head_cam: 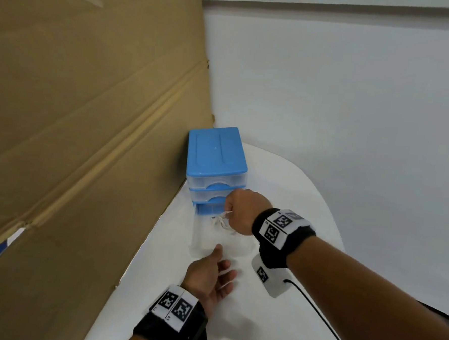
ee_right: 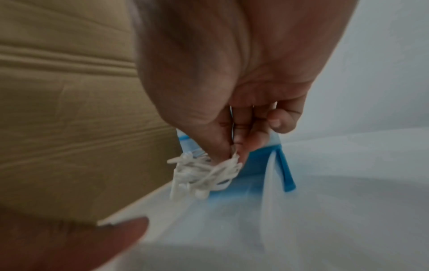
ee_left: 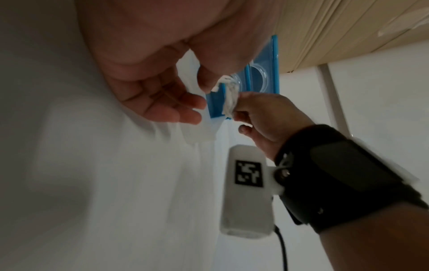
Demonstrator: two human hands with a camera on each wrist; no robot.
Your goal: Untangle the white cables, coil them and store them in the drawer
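Observation:
A blue drawer unit stands on the white table against the cardboard. Its bottom clear drawer is pulled out toward me. My right hand pinches a coiled bundle of white cables just above the open drawer. The right wrist view shows its fingertips squeezing the cable bundle. My left hand lies open at the drawer's front, thumb up against the front wall. In the left wrist view the left fingers are spread beside the clear drawer, below the cable bundle.
A big sheet of brown cardboard leans along the table's left edge, close behind the drawer unit. A white wall runs behind the table. A black lead trails from my right wrist camera across the table.

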